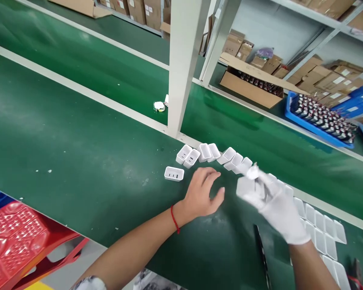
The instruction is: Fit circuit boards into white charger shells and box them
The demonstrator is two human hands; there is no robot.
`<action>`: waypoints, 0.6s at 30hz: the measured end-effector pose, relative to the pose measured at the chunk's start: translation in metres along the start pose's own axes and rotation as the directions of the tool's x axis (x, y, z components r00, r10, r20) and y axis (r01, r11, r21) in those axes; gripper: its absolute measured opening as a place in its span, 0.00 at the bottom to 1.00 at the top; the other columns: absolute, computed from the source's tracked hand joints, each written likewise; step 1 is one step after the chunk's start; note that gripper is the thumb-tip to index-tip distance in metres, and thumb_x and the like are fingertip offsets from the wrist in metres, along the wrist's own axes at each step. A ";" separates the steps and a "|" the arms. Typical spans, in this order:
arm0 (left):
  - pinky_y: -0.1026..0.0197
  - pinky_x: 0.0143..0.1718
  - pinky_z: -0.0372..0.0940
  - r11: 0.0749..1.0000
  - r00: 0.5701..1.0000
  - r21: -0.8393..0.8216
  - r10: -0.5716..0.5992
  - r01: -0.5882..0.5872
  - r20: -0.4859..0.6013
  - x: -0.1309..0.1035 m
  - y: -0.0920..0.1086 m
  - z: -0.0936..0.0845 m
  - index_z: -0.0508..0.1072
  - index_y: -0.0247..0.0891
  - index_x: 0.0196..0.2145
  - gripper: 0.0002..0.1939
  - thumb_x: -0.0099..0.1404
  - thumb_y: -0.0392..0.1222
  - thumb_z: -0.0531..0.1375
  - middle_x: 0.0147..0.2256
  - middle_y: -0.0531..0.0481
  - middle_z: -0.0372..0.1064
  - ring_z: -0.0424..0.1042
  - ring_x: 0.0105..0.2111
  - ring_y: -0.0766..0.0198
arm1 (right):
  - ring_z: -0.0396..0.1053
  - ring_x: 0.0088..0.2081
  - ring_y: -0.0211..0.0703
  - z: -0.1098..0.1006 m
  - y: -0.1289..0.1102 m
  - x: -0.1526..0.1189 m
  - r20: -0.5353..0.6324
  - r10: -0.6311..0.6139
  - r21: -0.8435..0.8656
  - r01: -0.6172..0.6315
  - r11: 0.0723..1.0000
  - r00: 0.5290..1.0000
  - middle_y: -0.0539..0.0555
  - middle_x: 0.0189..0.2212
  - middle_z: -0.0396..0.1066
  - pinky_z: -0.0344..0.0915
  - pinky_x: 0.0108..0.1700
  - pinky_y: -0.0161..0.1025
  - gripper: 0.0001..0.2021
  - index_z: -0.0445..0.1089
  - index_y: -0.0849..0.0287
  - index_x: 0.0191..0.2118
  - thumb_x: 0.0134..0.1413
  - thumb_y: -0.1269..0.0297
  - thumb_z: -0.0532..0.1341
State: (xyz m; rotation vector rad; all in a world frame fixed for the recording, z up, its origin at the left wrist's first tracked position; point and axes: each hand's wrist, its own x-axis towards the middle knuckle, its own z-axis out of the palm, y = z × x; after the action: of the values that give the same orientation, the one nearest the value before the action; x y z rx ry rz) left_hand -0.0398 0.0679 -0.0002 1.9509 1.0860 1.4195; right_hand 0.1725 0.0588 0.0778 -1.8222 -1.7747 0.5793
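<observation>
My left hand (204,191), bare with a red string bracelet (175,219), hovers over the green table with its fingers apart and nothing in them. A white glove covers my right hand (280,205), which is closed around a white charger housing (247,189); motion blurs its fingers. Beyond my left hand stands a housing with port slots (174,173), near a pair of slotted housings (187,156). More open-topped white housings (230,155) form a line along the table's rail. Rows of housings (320,237) lie to the right, partly hidden by my right arm.
A thin black tool (261,255) lies on the near side of the table. The white post (186,68) rises from the rail. Beyond it are a small white-and-yellow part (159,106), a blue tray (320,121) of components and a cardboard box (251,86). A red stool (18,241) stands at lower left.
</observation>
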 end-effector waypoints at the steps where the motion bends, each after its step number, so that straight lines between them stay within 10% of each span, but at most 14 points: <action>1: 0.44 0.49 0.68 0.990 0.999 0.134 0.039 -0.034 -0.034 0.002 0.001 -0.002 0.68 0.35 0.52 0.18 0.65 0.38 0.58 0.48 0.36 0.68 0.69 0.50 0.48 | 0.74 0.43 0.54 -0.007 -0.003 0.015 -0.073 0.021 -0.034 -0.023 0.999 0.997 0.52 0.45 0.77 0.70 0.48 0.49 0.30 0.70 0.43 0.57 0.46 0.52 0.70; 7: 0.28 0.63 0.49 0.742 0.976 0.670 -0.142 -0.005 0.165 0.005 0.003 -0.009 0.70 0.26 0.55 0.22 0.65 0.38 0.57 0.62 0.25 0.59 0.53 0.65 0.31 | 0.69 0.34 0.44 -0.022 0.019 0.121 -0.242 0.061 -0.267 -0.126 0.955 0.968 0.54 0.36 0.74 0.63 0.39 0.41 0.24 0.69 0.54 0.55 0.52 0.55 0.65; 18: 0.44 0.46 0.69 0.741 0.969 0.639 0.062 -0.204 0.238 -0.004 0.003 0.000 0.75 0.27 0.51 0.19 0.64 0.34 0.56 0.56 0.27 0.68 0.73 0.49 0.42 | 0.71 0.33 0.47 0.013 0.095 0.190 -0.130 0.204 -0.371 -0.238 0.897 0.970 0.60 0.36 0.74 0.66 0.38 0.41 0.23 0.67 0.64 0.51 0.51 0.59 0.64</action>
State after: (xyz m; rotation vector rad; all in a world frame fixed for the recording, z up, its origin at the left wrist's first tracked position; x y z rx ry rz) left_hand -0.0398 0.0625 0.0003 2.6453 1.5174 0.9162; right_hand 0.2460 0.2494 0.0182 -2.3004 -1.7229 0.2331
